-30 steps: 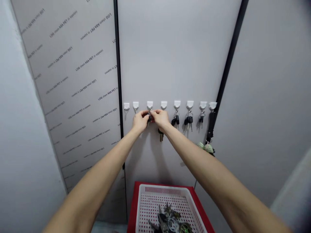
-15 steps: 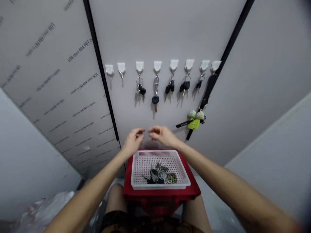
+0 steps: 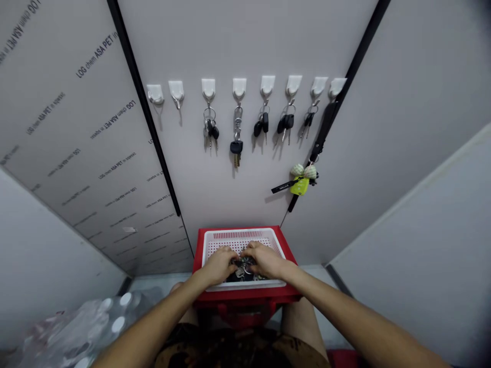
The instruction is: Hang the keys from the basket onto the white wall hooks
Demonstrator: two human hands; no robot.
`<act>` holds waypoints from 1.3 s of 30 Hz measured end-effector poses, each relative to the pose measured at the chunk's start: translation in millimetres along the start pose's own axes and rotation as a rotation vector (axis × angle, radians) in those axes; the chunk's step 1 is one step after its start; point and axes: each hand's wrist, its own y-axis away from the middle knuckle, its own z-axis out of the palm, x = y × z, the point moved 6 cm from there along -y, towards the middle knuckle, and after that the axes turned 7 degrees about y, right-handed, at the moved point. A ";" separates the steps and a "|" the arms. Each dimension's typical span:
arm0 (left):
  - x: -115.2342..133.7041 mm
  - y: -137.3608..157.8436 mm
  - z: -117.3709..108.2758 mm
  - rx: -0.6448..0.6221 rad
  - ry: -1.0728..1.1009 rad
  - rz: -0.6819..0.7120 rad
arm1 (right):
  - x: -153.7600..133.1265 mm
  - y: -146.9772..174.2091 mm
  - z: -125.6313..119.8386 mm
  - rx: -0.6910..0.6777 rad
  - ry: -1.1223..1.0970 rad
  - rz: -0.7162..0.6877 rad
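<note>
Inside the white basket [image 3: 245, 285], curled fingers [image 3: 229, 253] flank jumbled keys [image 3: 240, 273], their long axes and any grip unclear.

A red stand [image 3: 253, 295] carries a white perforated basket [image 3: 245, 235], with red showing along its far, left, right and near sides. A cluster of keys [image 3: 240, 273] lies in the basket's near part; what else may be mixed in is hard to make out. Beyond, a pale panel [image 3: 245, 46] bears eight white hooks [image 3: 240, 87] in a row.
</note>
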 end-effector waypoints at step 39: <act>25.5 -19.0 -52.5 0.374 0.505 -0.012 | 11.3 -21.6 -59.6 0.386 -1.347 0.319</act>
